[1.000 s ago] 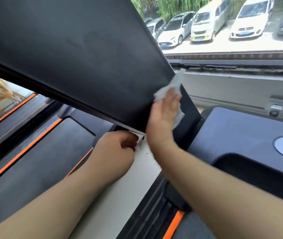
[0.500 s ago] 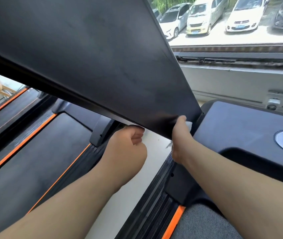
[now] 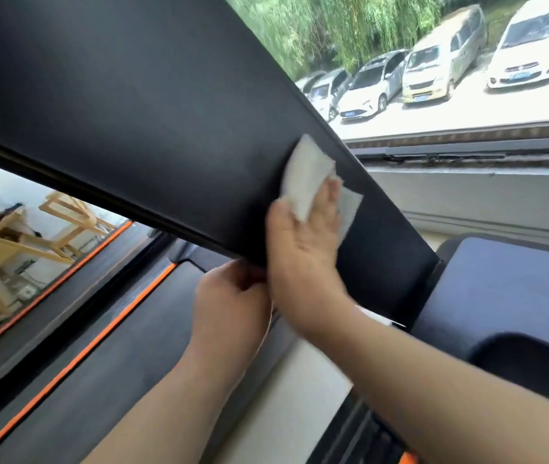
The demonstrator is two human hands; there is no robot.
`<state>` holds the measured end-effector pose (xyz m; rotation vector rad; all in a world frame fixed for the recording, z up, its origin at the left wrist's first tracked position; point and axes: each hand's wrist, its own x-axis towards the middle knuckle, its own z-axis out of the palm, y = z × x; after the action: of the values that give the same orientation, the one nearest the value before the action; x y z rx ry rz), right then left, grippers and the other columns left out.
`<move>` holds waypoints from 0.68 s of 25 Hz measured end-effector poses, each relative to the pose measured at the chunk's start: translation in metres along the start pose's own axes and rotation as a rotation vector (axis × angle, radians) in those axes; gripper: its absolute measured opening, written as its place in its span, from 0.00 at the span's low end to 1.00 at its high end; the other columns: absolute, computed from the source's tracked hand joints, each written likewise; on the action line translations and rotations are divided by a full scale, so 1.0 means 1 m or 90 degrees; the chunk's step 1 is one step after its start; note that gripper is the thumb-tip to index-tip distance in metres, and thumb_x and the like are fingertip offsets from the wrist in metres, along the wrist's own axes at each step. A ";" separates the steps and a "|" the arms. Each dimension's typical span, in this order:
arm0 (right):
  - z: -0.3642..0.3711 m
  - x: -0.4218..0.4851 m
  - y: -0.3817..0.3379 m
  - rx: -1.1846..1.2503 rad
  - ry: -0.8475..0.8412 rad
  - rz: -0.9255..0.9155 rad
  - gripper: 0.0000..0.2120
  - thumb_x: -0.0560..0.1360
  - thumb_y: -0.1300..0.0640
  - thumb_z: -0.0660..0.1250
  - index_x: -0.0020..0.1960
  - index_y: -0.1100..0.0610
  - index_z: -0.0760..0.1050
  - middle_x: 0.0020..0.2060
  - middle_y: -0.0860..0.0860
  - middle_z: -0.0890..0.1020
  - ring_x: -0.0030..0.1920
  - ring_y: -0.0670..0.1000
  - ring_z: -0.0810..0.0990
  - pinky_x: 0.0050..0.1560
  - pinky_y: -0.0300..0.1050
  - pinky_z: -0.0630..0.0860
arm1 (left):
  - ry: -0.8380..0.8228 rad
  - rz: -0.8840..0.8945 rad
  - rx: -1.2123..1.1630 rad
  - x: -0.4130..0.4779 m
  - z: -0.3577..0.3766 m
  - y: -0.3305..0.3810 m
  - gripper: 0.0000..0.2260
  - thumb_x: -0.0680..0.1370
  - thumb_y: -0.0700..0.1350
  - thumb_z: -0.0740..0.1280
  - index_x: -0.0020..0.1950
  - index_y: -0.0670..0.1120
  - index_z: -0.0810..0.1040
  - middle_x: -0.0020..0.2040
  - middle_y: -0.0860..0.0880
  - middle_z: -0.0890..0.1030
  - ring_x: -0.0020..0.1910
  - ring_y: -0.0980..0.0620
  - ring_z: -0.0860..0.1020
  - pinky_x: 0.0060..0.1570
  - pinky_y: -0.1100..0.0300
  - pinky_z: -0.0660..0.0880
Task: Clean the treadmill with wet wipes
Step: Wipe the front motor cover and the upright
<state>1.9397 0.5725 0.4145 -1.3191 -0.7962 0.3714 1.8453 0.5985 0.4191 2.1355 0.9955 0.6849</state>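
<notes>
We read no legible text here: the plates (image 3: 349,113) on the parked cars (image 3: 368,92) outside are too blurred to make out.

An indoor exercise room, seemingly a small gym: several treadmills (image 3: 500,289) stand side by side, one folded black deck (image 3: 132,95) raised above orange-striped belts (image 3: 75,390); a wide window (image 3: 467,135) overlooks parked cars (image 3: 367,92) and trees (image 3: 333,28); bare wooden frames (image 3: 5,246) stand left.
</notes>
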 end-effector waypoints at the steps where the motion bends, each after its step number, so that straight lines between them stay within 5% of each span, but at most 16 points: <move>1: -0.013 0.008 0.012 -0.002 0.029 0.023 0.38 0.81 0.38 0.44 0.83 0.55 0.36 0.81 0.47 0.38 0.81 0.46 0.34 0.81 0.51 0.37 | 0.115 -0.030 -0.026 -0.001 -0.008 0.010 0.17 0.70 0.30 0.64 0.37 0.51 0.85 0.37 0.51 0.86 0.42 0.49 0.83 0.46 0.53 0.79; 4: -0.034 0.029 0.012 0.068 0.019 0.129 0.33 0.85 0.40 0.44 0.83 0.52 0.38 0.82 0.47 0.38 0.81 0.44 0.35 0.81 0.49 0.36 | 0.276 -0.014 -0.083 0.002 -0.042 0.015 0.18 0.72 0.28 0.62 0.38 0.50 0.83 0.36 0.48 0.84 0.39 0.47 0.82 0.51 0.45 0.81; 6: -0.018 0.019 -0.005 0.015 0.002 0.101 0.32 0.85 0.41 0.43 0.83 0.51 0.39 0.82 0.48 0.35 0.79 0.44 0.31 0.79 0.47 0.31 | 0.353 0.004 -0.116 -0.003 -0.054 0.027 0.13 0.74 0.32 0.66 0.40 0.51 0.82 0.38 0.49 0.84 0.40 0.50 0.82 0.55 0.40 0.81; 9: 0.015 -0.009 -0.038 -0.072 -0.027 -0.094 0.34 0.82 0.39 0.42 0.83 0.50 0.37 0.81 0.47 0.32 0.77 0.43 0.26 0.77 0.49 0.28 | 0.403 0.072 -0.111 -0.010 -0.061 0.047 0.06 0.72 0.40 0.69 0.47 0.50 0.79 0.43 0.48 0.84 0.43 0.48 0.82 0.51 0.42 0.80; 13: 0.027 -0.008 -0.074 -0.139 -0.059 -0.329 0.32 0.83 0.41 0.41 0.84 0.49 0.43 0.82 0.45 0.35 0.80 0.47 0.30 0.80 0.56 0.34 | 0.403 0.105 -0.222 -0.015 -0.086 0.063 0.11 0.77 0.42 0.70 0.58 0.42 0.76 0.53 0.41 0.84 0.53 0.43 0.83 0.56 0.40 0.79; 17: 0.020 0.013 -0.084 -0.157 -0.003 -0.415 0.26 0.85 0.45 0.45 0.81 0.48 0.56 0.83 0.48 0.44 0.82 0.50 0.38 0.80 0.61 0.42 | 0.468 0.146 -0.191 -0.023 -0.108 0.075 0.13 0.81 0.37 0.66 0.63 0.49 0.76 0.58 0.53 0.83 0.60 0.52 0.81 0.65 0.48 0.76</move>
<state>1.9184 0.5754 0.4988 -1.2032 -1.2483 -0.2485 1.7908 0.5820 0.5402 1.7580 0.9221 1.6945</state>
